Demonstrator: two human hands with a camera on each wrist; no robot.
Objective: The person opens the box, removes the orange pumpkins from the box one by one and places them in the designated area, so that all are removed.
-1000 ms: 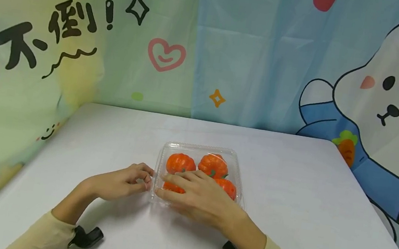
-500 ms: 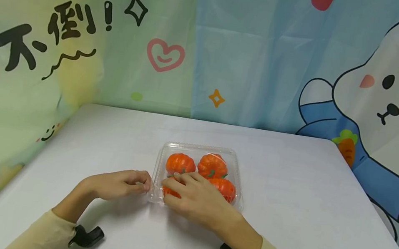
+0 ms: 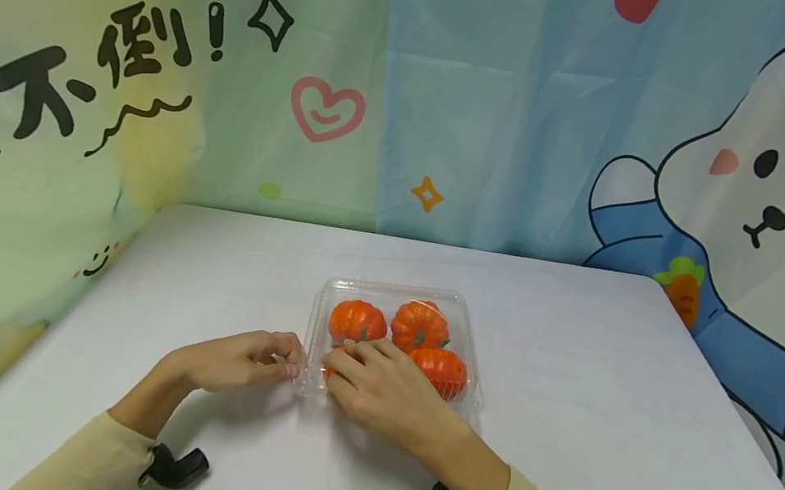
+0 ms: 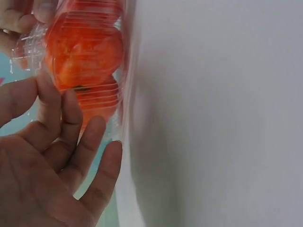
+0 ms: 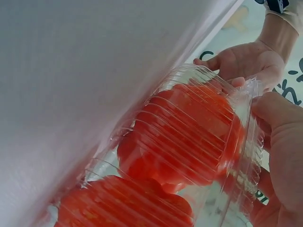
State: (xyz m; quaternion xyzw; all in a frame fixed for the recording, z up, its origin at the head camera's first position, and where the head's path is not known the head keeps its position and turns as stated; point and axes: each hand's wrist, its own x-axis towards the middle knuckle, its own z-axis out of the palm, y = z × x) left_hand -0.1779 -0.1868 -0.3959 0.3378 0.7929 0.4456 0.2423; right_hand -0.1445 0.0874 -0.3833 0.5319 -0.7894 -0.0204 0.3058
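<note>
A clear plastic box (image 3: 397, 290) sits mid-table, holding several small orange pumpkins (image 3: 357, 321) with green stems. My left hand (image 3: 247, 360) is at its left side; thumb and index finger meet at the rim's front corner, the other fingers loosely bent in the left wrist view. My right hand (image 3: 401, 405) reaches over the front left part with bent fingers, covering most of the front-left pumpkin. In the right wrist view its thumb is at the box rim (image 5: 255, 90), beside a pumpkin (image 5: 184, 137) seen through the ridged wall. Whether a lid covers the top is unclear.
The box stands on a white-covered table (image 3: 568, 384). Behind it hangs a printed curtain (image 3: 477, 107) with a cartoon bear. A black wrist camera (image 3: 177, 467) is strapped near the left sleeve, and another sits by the right wrist.
My right hand has gone from lying spread over the box to bent fingers and drawn slightly back, showing more of the front-right pumpkin. My left fingers have drawn closer together at the corner.
</note>
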